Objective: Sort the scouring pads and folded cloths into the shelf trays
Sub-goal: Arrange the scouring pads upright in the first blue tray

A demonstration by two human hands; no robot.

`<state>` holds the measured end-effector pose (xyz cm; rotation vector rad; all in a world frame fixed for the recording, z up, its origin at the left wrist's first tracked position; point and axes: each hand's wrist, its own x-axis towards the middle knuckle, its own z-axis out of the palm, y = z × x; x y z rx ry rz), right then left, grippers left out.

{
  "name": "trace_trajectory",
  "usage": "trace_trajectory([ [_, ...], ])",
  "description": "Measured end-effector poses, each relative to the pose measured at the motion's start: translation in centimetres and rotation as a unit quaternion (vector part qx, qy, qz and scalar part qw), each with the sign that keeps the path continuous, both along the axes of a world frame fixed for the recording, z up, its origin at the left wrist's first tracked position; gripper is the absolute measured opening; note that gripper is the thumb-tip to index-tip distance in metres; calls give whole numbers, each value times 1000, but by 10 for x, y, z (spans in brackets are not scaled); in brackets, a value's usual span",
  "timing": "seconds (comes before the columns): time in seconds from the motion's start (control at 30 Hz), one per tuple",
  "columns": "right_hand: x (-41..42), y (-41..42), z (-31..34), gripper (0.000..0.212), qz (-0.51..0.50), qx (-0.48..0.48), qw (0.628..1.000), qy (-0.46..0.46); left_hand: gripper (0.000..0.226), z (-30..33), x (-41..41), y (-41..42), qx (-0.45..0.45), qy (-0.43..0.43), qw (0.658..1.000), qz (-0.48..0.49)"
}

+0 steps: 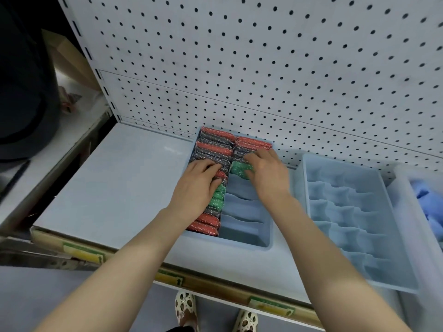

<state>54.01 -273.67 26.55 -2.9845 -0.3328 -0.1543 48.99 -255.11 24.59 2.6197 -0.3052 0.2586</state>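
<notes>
A blue divided tray (261, 245) stands on the shelf against the pegboard. Its left column is packed with red, grey and green scouring pads (208, 222). The right column holds pads only at the far end, with bare slots nearer me. My left hand (200, 185) rests on the left column, fingers pressing down on the pads. My right hand (267, 171) reaches into the right column, its fingers curled over a green pad (239, 167). A second blue tray (345, 214) with several bare compartments lies to the right.
A third container (405, 188) at the far right edge holds blue cloth (429, 200). The white shelf (115, 183) stretches left of the tray. Yellow-green price labels (82, 251) line the shelf's front edge. The pegboard (263, 56) rises behind.
</notes>
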Motion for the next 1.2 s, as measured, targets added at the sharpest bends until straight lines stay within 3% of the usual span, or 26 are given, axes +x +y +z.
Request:
trace_trajectory([
  [0.13,-6,0,-14,29,2,-4,1000,14,37,1,-1,-3,6,2,1000,8],
  [0.43,-51,-40,23,38,7,105,994,-13,36,19,-1,-12,-2,49,999,16],
  [0.6,-120,-116,57,36,-104,128,982,-95,32,45,-14,-68,-42,40,996,-70],
  [0.77,-197,-235,78,42,-270,110,945,-150,30,70,-38,-167,-92,20,978,-186],
  [0.83,-227,-291,76,47,-362,64,923,-116,29,76,-53,-215,-93,17,970,-222],
  [0.93,-260,-363,64,57,-463,33,885,28,31,76,-78,-291,-74,32,959,-271],
  [1.07,-270,-417,49,68,-444,51,875,184,36,67,-110,-380,-9,43,941,-334],
  [1.2,-255,-426,38,64,-367,46,906,206,38,56,-115,-416,104,55,941,-317],
])
